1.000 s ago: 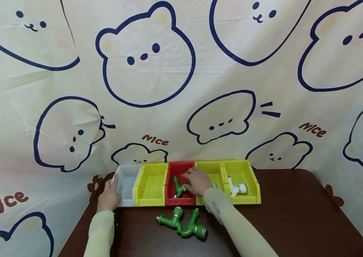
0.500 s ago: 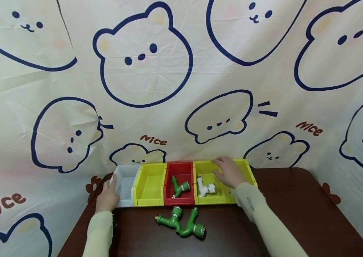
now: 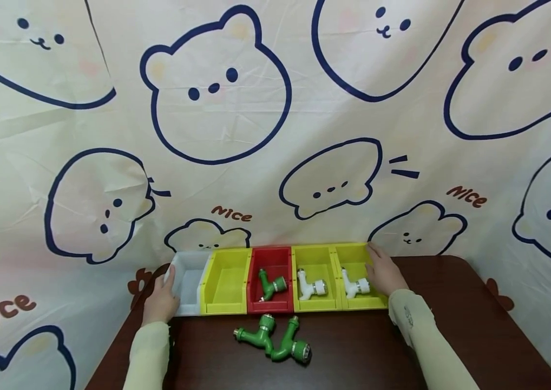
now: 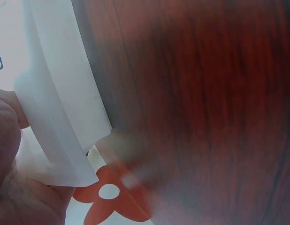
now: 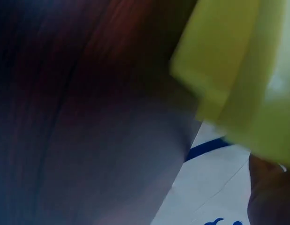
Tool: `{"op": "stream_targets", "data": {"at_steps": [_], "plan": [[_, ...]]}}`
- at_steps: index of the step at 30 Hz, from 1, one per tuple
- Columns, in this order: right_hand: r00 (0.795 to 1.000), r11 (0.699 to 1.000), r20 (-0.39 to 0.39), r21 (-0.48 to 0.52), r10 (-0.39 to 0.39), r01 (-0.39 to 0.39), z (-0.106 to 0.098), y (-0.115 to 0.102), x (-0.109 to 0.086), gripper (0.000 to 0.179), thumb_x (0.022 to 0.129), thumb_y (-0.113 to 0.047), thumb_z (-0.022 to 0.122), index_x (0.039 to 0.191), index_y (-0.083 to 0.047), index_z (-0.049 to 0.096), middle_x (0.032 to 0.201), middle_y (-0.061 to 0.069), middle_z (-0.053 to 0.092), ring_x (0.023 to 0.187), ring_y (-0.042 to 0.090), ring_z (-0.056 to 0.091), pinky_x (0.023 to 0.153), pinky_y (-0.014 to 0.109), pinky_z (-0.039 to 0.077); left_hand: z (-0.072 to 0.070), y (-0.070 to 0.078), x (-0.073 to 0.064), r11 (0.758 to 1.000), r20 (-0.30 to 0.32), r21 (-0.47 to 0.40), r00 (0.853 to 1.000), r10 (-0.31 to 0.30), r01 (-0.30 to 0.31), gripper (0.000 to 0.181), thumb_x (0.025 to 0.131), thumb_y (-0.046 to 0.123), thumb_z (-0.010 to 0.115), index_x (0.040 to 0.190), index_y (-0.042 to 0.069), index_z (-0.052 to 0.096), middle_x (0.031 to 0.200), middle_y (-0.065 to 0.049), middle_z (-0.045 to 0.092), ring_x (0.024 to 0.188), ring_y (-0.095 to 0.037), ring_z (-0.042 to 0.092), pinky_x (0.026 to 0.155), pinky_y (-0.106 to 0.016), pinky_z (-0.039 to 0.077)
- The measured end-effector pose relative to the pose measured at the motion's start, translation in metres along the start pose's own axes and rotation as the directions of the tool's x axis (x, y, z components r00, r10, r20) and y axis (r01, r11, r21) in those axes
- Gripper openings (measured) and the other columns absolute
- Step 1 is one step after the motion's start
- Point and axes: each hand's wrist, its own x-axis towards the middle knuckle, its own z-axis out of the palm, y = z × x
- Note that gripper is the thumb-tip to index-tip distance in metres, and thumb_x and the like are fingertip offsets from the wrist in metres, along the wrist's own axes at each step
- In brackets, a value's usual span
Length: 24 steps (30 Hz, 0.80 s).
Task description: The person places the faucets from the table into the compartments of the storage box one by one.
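Pale plastic: I had the end bin (image 3: 190, 292) in my left grip (image 3: 161, 300), pinched by its wall. My right grip (image 3: 386, 271) touched the far yellow bin (image 3: 353, 257); curled or flat, I couldn't tell. Inner bins (image 3: 227, 276) stood between grips, two green taps (image 3: 257, 338) nearer me on the surface (image 3: 343, 346). Even, level pressure seemed best.

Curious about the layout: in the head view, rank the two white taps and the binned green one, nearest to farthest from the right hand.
1. Rightmost white tap: end yellow bin.
2. Other white tap: next yellow bin.
3. Green tap: red bin, farther left.
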Motion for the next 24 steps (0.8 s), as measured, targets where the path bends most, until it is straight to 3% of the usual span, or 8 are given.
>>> {"op": "stream_targets", "data": {"at_steps": [8, 10, 12, 15, 17, 19, 22, 24], "plan": [[1.000, 0.999, 0.003, 0.042, 0.012, -0.012, 0.004, 0.003, 0.004, 0.057, 0.105, -0.004, 0.041, 0.160, 0.006, 0.028, 0.168, 0.024, 0.022, 0.151, 0.047, 0.029, 0.117, 0.062, 0.037, -0.002, 0.000, 0.001, 0.999, 0.004, 0.009, 0.999, 0.037, -0.037, 0.084, 0.095, 0.005, 0.055, 0.166, 0.008, 0.010, 0.160, -0.033, 0.018, 0.072, -0.035, 0.058, 0.081, -0.060, 0.054], [1.000, 0.999, 0.010, 0.044, 0.017, -0.018, 0.006, 0.003, 0.004, 0.057, 0.105, -0.004, 0.041, 0.160, 0.005, 0.028, 0.168, 0.024, 0.021, 0.151, 0.046, 0.030, 0.116, 0.062, 0.038, -0.002, 0.000, 0.000, 0.998, -0.011, 0.042, 0.999, 0.049, -0.049, 0.083, 0.095, 0.006, 0.057, 0.166, 0.010, 0.015, 0.163, -0.033, 0.018, 0.081, -0.042, 0.061, 0.082, -0.061, 0.054], [1.000, 0.999, 0.011, 0.050, 0.021, -0.021, 0.007, 0.004, 0.003, 0.057, 0.105, -0.003, 0.041, 0.160, 0.005, 0.028, 0.168, 0.024, 0.021, 0.151, 0.047, 0.030, 0.115, 0.062, 0.039, -0.002, 0.002, -0.003, 0.995, -0.055, 0.086, 0.997, 0.061, -0.056, 0.081, 0.095, 0.005, 0.059, 0.166, 0.013, 0.021, 0.165, -0.030, 0.019, 0.101, -0.052, 0.061, 0.089, -0.065, 0.053], [1.000, 0.998, 0.014, 0.051, 0.021, -0.022, 0.009, 0.004, 0.003, 0.057, 0.105, -0.002, 0.041, 0.160, 0.004, 0.028, 0.168, 0.023, 0.021, 0.151, 0.046, 0.030, 0.115, 0.062, 0.039, 0.000, 0.011, -0.009, 0.987, -0.176, 0.141, 0.979, 0.108, -0.084, 0.076, 0.095, 0.005, 0.062, 0.163, 0.013, 0.030, 0.166, -0.026, 0.024, 0.131, -0.059, 0.044, 0.101, -0.071, 0.045], [1.000, 0.999, 0.012, 0.052, 0.017, -0.017, 0.010, 0.004, 0.003, 0.057, 0.104, -0.002, 0.040, 0.160, 0.004, 0.028, 0.168, 0.023, 0.021, 0.151, 0.046, 0.030, 0.115, 0.062, 0.039, 0.001, 0.022, -0.013, 0.978, -0.259, 0.164, 0.952, 0.165, -0.125, 0.074, 0.095, 0.006, 0.064, 0.162, 0.011, 0.034, 0.166, -0.023, 0.028, 0.139, -0.056, 0.038, 0.108, -0.070, 0.041], [1.000, 0.999, 0.011, 0.043, 0.012, -0.012, 0.010, 0.004, 0.003, 0.057, 0.104, -0.002, 0.041, 0.160, 0.004, 0.028, 0.168, 0.022, 0.021, 0.151, 0.046, 0.030, 0.115, 0.061, 0.039, 0.001, 0.037, -0.016, 0.962, -0.319, 0.190, 0.914, 0.250, -0.197, 0.071, 0.095, 0.008, 0.066, 0.160, 0.009, 0.037, 0.164, -0.023, 0.032, 0.143, -0.051, 0.037, 0.112, -0.068, 0.038], [1.000, 0.999, 0.012, 0.035, 0.008, -0.008, 0.010, 0.005, 0.003, 0.058, 0.104, -0.002, 0.043, 0.160, 0.004, 0.029, 0.168, 0.023, 0.021, 0.150, 0.046, 0.031, 0.115, 0.061, 0.039, 0.004, 0.067, -0.026, 0.920, -0.378, 0.214, 0.840, 0.389, -0.329, 0.070, 0.092, 0.008, 0.071, 0.157, 0.010, 0.043, 0.162, -0.018, 0.039, 0.142, -0.044, 0.043, 0.108, -0.062, 0.047], [1.000, 0.999, 0.010, 0.034, 0.007, -0.008, 0.009, 0.004, 0.002, 0.059, 0.103, -0.002, 0.045, 0.160, 0.005, 0.029, 0.168, 0.023, 0.022, 0.150, 0.046, 0.031, 0.116, 0.062, 0.039, 0.008, 0.090, -0.037, 0.877, -0.390, 0.224, 0.785, 0.481, -0.426, 0.069, 0.090, 0.009, 0.074, 0.154, 0.011, 0.049, 0.159, -0.016, 0.045, 0.139, -0.040, 0.049, 0.101, -0.058, 0.053]]}}
